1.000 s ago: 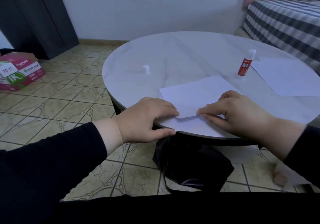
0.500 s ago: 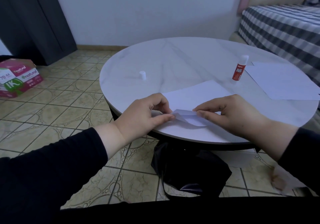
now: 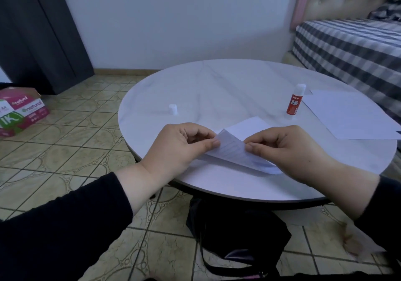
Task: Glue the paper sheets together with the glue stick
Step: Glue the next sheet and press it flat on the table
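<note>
A white paper sheet (image 3: 233,150) lies near the front of the round marble table (image 3: 217,89), its near corner lifted and folded back so the underside shows. My left hand (image 3: 182,146) pinches the left edge of that raised flap. My right hand (image 3: 286,148) pinches its right edge. A red glue stick (image 3: 295,103) stands upright and uncapped at the right, beyond my right hand. Its white cap (image 3: 173,108) stands on the table's left part. Another white sheet (image 3: 351,115) lies flat at the right edge.
A dark bag (image 3: 236,237) sits on the tiled floor under the table's front edge. A pink and green paper box (image 3: 19,111) stands on the floor at the left. A striped bed (image 3: 351,46) is at the right, a dark wardrobe (image 3: 39,33) at the back left.
Both hands went from pressing the sheet flat to pinching its near corner and lifting it up and back. The camera view rose a little.
</note>
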{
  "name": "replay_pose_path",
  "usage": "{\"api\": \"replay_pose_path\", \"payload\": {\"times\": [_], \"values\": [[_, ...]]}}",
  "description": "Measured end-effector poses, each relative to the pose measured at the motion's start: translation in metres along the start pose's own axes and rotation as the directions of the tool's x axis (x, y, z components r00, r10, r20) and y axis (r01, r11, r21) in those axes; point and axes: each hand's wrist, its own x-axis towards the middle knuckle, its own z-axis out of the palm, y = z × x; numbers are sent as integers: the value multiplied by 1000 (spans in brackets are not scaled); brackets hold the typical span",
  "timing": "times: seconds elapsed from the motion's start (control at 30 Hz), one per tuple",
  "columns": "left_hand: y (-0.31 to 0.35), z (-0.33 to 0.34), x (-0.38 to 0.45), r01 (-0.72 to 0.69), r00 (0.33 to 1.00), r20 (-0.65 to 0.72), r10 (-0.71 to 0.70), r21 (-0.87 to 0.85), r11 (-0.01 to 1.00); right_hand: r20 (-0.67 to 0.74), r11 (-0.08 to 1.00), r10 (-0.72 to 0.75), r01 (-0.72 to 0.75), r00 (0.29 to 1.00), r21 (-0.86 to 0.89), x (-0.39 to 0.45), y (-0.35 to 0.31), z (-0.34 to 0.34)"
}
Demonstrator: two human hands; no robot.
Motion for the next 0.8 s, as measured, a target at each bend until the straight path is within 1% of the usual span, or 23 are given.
{"api": "replay_pose_path", "payload": {"times": [0.07,0.13,0.3,0.37,0.5,0.6,0.67,0.8], "values": [[9,-2,6,-14,999,-34,13,-29,999,-24,998,11,-10,1000,65,4,-4,-4],[21,-4,13,-40,997,-72,36,-58,998,-47,986,18,-10,999,167,9,-12,-8],[52,-13,40,-116,975,-196,109,-24,993,-95,923,-1,37,995,383,30,-45,-30],[63,-16,51,-126,967,-229,114,-42,991,-154,926,-22,78,988,370,40,-57,-39],[84,-17,66,-168,950,-280,137,-91,982,-223,952,-120,176,967,251,55,-81,-51],[97,-15,72,-185,944,-298,139,-134,974,-304,946,-184,252,935,204,62,-94,-59],[102,-14,73,-188,947,-292,136,-160,969,-345,944,-213,284,914,170,67,-99,-65],[105,-12,74,-167,963,-237,131,-139,976,-334,949,-239,293,912,120,69,-99,-70]]}}
